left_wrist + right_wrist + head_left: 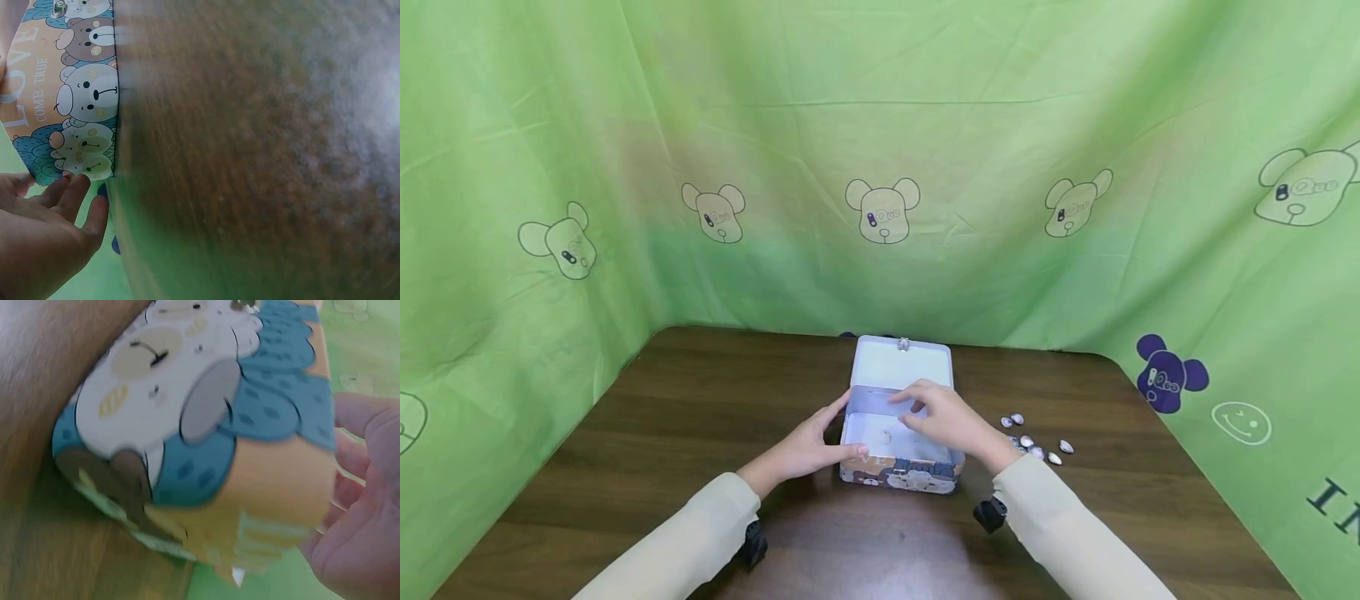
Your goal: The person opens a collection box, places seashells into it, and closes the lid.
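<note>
A rectangular tin box (901, 477) printed with cartoon bears sits on the table, its lid (902, 365) raised at the back. My left hand (811, 446) rests against the box's left side, thumb at the front rim and fingers stretched along the side. In the left wrist view, the left hand's fingertips (78, 181) touch the printed wall. Over the box's open inside hovers my right hand (946, 417), fingers loosely bent and thumb apart, with nothing visible between them. A small pale thing (886, 436) lies on the box floor.
Several small whitish, dark-marked shells (1036, 452) lie scattered on the brown wooden table (737, 400), right of the box, close to the right forearm. A green curtain (880, 275) with bear drawings hangs behind and around the table.
</note>
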A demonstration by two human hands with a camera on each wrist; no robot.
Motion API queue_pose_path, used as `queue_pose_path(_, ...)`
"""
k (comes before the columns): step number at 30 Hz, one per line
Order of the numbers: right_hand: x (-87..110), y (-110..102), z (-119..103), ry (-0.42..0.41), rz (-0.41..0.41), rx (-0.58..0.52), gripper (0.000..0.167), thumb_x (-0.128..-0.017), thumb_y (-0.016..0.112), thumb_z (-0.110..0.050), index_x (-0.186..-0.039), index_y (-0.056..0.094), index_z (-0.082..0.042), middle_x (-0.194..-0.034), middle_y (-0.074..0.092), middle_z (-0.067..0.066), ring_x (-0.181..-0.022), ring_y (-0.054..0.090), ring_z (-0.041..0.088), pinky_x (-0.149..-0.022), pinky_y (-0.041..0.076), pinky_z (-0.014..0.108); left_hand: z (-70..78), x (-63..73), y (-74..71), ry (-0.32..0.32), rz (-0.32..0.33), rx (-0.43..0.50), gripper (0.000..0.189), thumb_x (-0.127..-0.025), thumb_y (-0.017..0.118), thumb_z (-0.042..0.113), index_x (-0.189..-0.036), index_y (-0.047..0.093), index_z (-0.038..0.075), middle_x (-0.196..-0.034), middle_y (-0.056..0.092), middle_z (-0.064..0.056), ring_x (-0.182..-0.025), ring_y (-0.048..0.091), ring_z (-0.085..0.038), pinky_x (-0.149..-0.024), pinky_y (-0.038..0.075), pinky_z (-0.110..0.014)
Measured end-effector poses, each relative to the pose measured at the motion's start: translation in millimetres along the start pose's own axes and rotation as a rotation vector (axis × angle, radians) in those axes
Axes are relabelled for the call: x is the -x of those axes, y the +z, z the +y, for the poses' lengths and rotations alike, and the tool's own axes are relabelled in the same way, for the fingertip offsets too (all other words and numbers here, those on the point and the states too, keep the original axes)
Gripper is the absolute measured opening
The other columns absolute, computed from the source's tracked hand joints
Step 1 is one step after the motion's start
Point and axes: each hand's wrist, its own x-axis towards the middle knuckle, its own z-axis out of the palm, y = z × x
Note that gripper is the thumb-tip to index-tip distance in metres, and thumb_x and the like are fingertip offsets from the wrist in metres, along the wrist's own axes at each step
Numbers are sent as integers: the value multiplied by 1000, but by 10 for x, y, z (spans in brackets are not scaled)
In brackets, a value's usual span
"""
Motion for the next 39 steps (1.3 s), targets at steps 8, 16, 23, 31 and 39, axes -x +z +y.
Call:
queue_pose_path(8, 124, -216, 105, 5, 66, 6, 26, -92, 67, -6, -118, 73, -6, -113, 68, 6, -93, 63, 20, -79, 51, 37, 3, 5, 8, 3, 7, 12, 96, -88, 77, 42, -162, 20, 21, -161, 26, -17, -146, 26, -36, -110, 28, -63)
queue_pose_path(16, 283, -436, 295, 41, 142, 49, 26, -90, 68, -3, -115, 73, -4, -105, 67, 8, -89, 62, 26, -77, 51, 39, 21, 21, 9, -8, -3, 24, 97, -87, 78, 44, -162, 20, 23, -162, 24, -14, -147, 23, -33, -111, 26, -61)
queue_pose_path(23, 431, -621, 529, 119, 157, 99, 27, -91, 68, -7, -117, 73, -5, -110, 67, 8, -93, 63, 25, -81, 52, 45, 35, 30, 2, -5, 3, 24, 97, -87, 78, 45, -162, 20, 22, -162, 24, -14, -147, 23, -34, -111, 26, -62)
queue_pose_path(31, 567, -754, 777, 185, 165, 157, 27, -91, 68, -7, -116, 73, -3, -108, 68, 12, -91, 63, 24, -79, 50, 44, 27, 19, 4, -7, 5, 30, 97, -86, 79, 44, -162, 21, 22, -162, 24, -14, -147, 23, -34, -111, 27, -62)
queue_pose_path(39, 648, -760, 997, 286, 111, 155, 28, -90, 66, -9, -116, 72, 0, -100, 69, 10, -85, 60, 20, -76, 48, 41, 10, 12, 10, -6, 1, 37, 97, -86, 78, 45, -162, 20, 24, -162, 24, -14, -147, 23, -34, -111, 26, -62)
